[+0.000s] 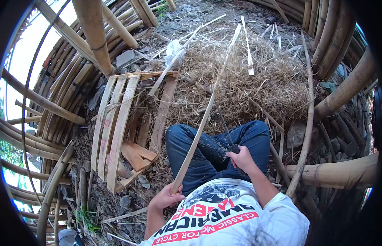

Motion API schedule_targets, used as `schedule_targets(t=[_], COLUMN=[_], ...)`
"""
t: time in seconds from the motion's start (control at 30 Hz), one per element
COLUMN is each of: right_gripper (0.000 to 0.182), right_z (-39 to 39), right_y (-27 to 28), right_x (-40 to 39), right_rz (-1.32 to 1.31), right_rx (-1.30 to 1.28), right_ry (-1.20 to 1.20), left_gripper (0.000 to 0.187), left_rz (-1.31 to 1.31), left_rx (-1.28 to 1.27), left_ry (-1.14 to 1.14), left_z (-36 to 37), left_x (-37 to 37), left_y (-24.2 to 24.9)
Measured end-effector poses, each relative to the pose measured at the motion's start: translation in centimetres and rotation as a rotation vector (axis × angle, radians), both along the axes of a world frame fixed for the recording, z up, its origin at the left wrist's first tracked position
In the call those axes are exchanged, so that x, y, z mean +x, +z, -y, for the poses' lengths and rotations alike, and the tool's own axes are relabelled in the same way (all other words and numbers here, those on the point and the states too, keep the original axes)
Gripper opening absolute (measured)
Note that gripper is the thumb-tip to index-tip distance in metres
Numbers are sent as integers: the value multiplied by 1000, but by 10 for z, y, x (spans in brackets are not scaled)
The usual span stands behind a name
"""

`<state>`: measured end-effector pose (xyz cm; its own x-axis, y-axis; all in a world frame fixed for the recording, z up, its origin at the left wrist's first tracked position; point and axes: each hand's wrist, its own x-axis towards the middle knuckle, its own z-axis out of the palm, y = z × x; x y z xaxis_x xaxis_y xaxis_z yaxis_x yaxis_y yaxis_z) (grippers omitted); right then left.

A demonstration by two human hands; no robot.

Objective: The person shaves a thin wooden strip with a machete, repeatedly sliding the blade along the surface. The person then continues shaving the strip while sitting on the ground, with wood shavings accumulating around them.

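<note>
My left hand (166,197) is closed around the lower end of a long split bamboo strip (197,136). This strip slants up and away over my crossed legs, with frayed fibres and shavings bunched midway along it. In my right hand (240,158) is the handle of a knife with a long, thin dark blade (227,130). The blade points forward and its far end comes close to the strip near the frayed part. Fine shavings speckle my jeans (252,139).
Curly bamboo shavings (273,92) are heaped in front of my legs. To the left leans a slatted wooden pallet piece (122,123), with a white plastic bag (173,51) beyond it. Thick bamboo poles (338,172) stand and lie on both sides. A thin pole (309,106) runs along the right.
</note>
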<state>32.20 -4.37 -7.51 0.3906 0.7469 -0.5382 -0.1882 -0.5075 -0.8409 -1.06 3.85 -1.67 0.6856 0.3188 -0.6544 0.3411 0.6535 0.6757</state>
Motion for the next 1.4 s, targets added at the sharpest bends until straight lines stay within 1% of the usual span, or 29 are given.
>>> schedule_targets(t=[0.17, 0.3, 0.4, 0.43, 0.47, 0.5, 0.57, 0.6, 0.67, 0.7, 0.77, 0.87, 0.9, 0.97, 1.0, 1.03, 1.1, 1.13, 1.2, 1.23, 1.27, 1.3, 1.37, 1.4], right_gripper=[19, 19, 18, 18, 18, 17, 18, 18, 18, 19, 20, 22, 22, 25, 31, 31, 34, 34, 34, 35, 33, 33, 31, 30], right_z=[-2, -1, -2, -2, -1, -1, -3, -2, -1, -1, 2, 3, 3, 3, 3, 3, 2, 0, 0, 1, 0, 0, -1, -4], right_y=[4, 1, 4, 5, 5, 5, 3, 2, 1, 0, -4, -2, -1, 3, 1, -1, -3, 1, -3, -5, -5, -6, -11, -10], right_x=[2, 7, 7, 6, 6, 4, -1, -4, -14, -19, -26, -32, -34, -38, -38, -40, -43, -44, -48, -50, -50, -49, -43, -40], right_rz=[-44, -118, -127, -126, -125, -125, -129, -132, -156, -174, -188, -136, -141, -60, 39, 38, 165, 170, 158, 148, 158, 156, 130, 119], right_rx=[10, 50, 85, 85, 78, 72, 60, 46, 29, 20, 10, -1, -2, 13, 27, 28, 191, 143, 189, 237, 196, 195, 233, 208], right_ry=[-113, -210, -231, -234, -207, -181, -154, -119, -91, -65, -17, 170, 172, 285, 358, 359, 522, 617, 658, 693, 727, 729, 692, 648], left_gripper=[33, 33, 34, 31, 29, 29, 23, 23, 23, 23, 23, 20, 19, 19, 19, 19, 21, 21, 25, 25, 27, 29, 29, 28], left_rz=[90, 53, 35, -67, -169, -169, -262, -268, -407, -418, -482, -586, -622, -646, -668, -669, -693, -696, -692, -696, -704, -710, -689, -667], left_rx=[-56, -61, -46, 85, 217, 219, 696, 690, 787, 783, 869, 910, 940, 979, 1019, 1019, 1083, 1081, 1193, 1191, 1156, 1120, 1128, 1139], left_ry=[75, 103, 152, 136, 118, 112, -11, -12, 27, 31, 27, -1, -26, -16, -3, -3, 4, 7, 22, 23, 20, 17, 22, 27], left_z=[-2, -11, -11, -10, -9, -10, -8, -7, -7, -7, -9, -11, -11, -10, -9, -8, -5, -5, -3, -4, -5, -4, -2, -1], left_x=[1, -2, 2, 8, 14, 19, 25, 29, 38, 40, 45, 53, 55, 56, 56, 57, 60, 60, 59, 58, 58, 57, 56, 55], left_y=[-8, -14, -17, -14, -13, -15, -22, -22, -17, -16, -11, 5, 6, 4, 3, 3, 3, 1, -3, -1, 1, 3, 5, 6])
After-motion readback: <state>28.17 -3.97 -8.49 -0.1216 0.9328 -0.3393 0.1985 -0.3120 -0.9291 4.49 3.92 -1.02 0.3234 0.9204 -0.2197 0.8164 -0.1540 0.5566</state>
